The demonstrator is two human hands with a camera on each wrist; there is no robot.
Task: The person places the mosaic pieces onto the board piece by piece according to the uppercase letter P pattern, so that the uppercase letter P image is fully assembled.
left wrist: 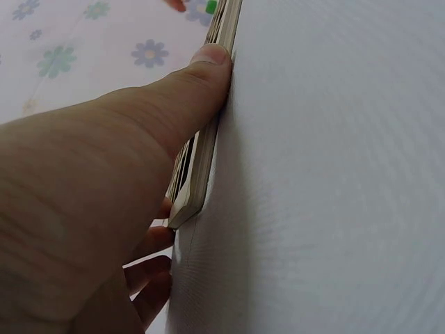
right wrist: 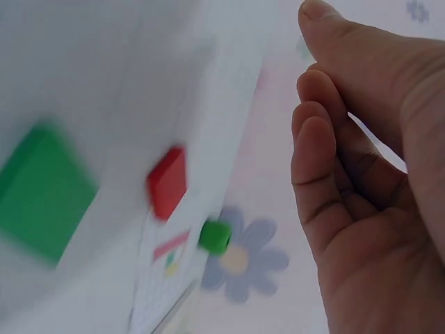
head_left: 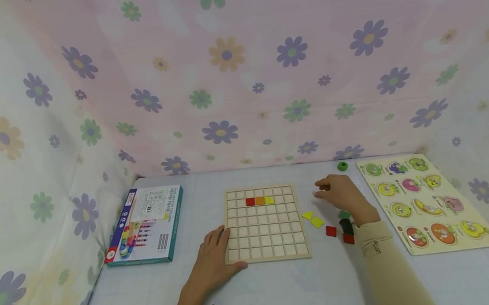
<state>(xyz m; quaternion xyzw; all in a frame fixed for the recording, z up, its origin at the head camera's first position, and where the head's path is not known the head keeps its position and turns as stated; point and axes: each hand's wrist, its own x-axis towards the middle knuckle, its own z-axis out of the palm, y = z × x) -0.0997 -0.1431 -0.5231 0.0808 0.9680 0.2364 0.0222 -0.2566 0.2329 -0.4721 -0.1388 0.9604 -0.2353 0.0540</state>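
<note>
A square wooden grid board (head_left: 267,244) lies in the middle of the table. In its second row from the back sit a red tile (head_left: 250,201), an orange tile (head_left: 260,200) and a yellow triangle tile (head_left: 269,200), side by side. My left hand (head_left: 214,259) rests at the board's near left corner; the left wrist view shows the thumb (left wrist: 208,66) against the front edge and fingers by the left side. Off the board's right side my right hand (head_left: 341,193) hovers with fingers loosely bent, thumb apart from them and nothing between (right wrist: 368,181).
Right of the board lie yellow tiles (head_left: 317,222), red tiles (head_left: 331,231) and a green tile (head_left: 344,214), partly hidden by the right wrist. A green bead (head_left: 342,166) stands at the back. A fruit puzzle board (head_left: 426,203) lies far right, a flat box (head_left: 146,230) at left.
</note>
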